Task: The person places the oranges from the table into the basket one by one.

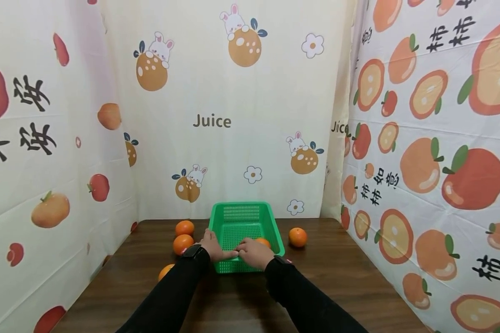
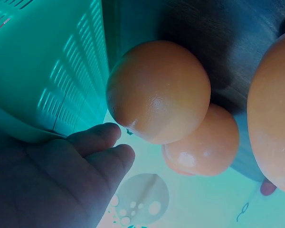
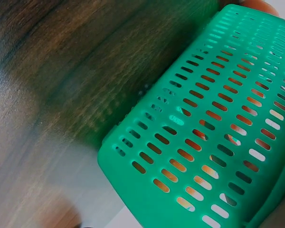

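Note:
A green plastic basket with slotted walls stands on the table between my hands. My left hand lies at its front left corner, thumb stretched along the front rim. In the left wrist view, two fingers extend outside the basket wall, close to an orange. My right hand rests over the front rim, its tips meeting the left thumb; how its fingers bend is hidden. Behind it, inside the basket, an orange partly shows. The right wrist view has the slotted wall up close.
Left of the basket lie oranges at the back, beside the left wrist and nearer the front, the last partly hidden by the sleeve. Another orange sits to the right. Printed curtains enclose the brown wooden table.

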A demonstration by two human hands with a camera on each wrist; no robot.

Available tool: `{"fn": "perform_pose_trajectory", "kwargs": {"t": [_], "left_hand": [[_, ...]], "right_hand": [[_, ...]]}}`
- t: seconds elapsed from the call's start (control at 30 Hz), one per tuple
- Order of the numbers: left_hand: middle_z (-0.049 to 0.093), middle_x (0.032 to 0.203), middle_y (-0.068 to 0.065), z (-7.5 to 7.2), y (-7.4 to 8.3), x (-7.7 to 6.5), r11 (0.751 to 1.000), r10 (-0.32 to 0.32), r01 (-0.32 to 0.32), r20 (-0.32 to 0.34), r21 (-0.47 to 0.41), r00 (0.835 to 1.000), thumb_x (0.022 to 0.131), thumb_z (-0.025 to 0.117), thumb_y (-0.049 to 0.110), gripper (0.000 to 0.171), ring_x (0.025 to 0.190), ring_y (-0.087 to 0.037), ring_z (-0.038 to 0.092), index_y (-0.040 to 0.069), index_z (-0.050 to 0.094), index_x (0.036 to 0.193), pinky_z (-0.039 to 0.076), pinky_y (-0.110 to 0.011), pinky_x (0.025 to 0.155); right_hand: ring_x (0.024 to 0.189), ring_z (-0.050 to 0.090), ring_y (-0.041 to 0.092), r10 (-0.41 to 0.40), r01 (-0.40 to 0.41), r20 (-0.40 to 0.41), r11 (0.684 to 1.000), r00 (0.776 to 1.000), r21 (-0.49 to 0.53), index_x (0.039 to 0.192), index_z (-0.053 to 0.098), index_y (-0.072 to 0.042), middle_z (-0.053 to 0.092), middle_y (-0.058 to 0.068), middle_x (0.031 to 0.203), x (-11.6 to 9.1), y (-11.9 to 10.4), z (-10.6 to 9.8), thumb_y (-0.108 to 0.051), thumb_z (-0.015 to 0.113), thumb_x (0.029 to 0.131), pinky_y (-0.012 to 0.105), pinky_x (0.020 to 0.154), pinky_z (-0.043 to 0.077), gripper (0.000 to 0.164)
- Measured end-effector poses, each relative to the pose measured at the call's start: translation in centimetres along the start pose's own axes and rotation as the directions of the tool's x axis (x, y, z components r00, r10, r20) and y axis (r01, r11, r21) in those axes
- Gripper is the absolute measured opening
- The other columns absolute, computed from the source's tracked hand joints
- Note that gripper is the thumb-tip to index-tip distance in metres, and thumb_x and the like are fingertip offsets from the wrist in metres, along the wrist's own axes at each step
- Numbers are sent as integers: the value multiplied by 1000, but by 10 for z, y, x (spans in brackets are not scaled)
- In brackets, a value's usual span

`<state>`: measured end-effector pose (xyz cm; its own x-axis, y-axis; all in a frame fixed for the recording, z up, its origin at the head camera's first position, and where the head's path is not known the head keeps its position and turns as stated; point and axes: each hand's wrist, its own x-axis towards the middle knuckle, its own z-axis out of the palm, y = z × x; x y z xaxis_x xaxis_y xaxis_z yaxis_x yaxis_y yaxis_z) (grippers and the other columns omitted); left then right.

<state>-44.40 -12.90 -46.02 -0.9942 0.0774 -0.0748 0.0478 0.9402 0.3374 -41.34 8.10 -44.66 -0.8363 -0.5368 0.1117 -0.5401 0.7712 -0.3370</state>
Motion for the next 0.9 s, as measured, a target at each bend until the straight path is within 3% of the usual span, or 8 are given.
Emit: {"fn": "perform_pose_trajectory", "kwargs": {"t": [0.23, 0.5, 0.6, 0.83, 0.9], "left_hand": [[9, 173, -37, -4, 1, 0, 1000, 22, -22, 1, -10, 1000, 80, 62, 91, 141, 150, -55, 39, -13, 18, 164, 35, -68, 120], [12, 170, -42, 0, 0, -9, 999, 48, -48, -3, -15, 999, 79, 64, 91, 143, 146, -59, 42, -18, 20, 161, 36, -70, 118], [12, 169, -43, -3, 3, -6, 998, 65, -66, -19, -20, 998, 79, 64, 91, 144, 144, -60, 42, -19, 20, 160, 37, -70, 117], [8, 170, -43, -4, -7, 1, 995, 84, -84, -15, -46, 996, 78, 59, 96, 148, 147, -61, 37, -19, 16, 161, 34, -71, 119], [8, 170, -42, -5, -4, -4, 995, 82, -82, 10, -51, 997, 79, 60, 93, 145, 147, -60, 38, -18, 16, 161, 34, -71, 119]], "right_hand": [[127, 64, 18, -4, 4, -18, 999, 1000, -45, 131, 77, -22, 68, 0, 137, -1, -1, 0, -28, 41, 115, 36, 107, 53, 39], [121, 65, 15, 2, -3, -45, 1000, 999, -29, 129, 78, -22, 67, -1, 134, -7, -2, 6, -29, 45, 115, 33, 102, 55, 36], [124, 64, 15, -3, 1, -60, 999, 998, -45, 130, 77, -23, 65, -1, 138, -5, 1, 3, -29, 44, 115, 31, 103, 54, 37], [125, 63, 18, -3, 5, -103, 1000, 995, 10, 132, 74, -24, 63, 2, 139, 1, -1, 4, -26, 47, 115, 34, 104, 53, 33], [123, 63, 18, 22, -16, -107, 999, 994, 51, 134, 73, -24, 63, 2, 139, -3, 1, 6, -26, 50, 113, 36, 102, 54, 31]]}}
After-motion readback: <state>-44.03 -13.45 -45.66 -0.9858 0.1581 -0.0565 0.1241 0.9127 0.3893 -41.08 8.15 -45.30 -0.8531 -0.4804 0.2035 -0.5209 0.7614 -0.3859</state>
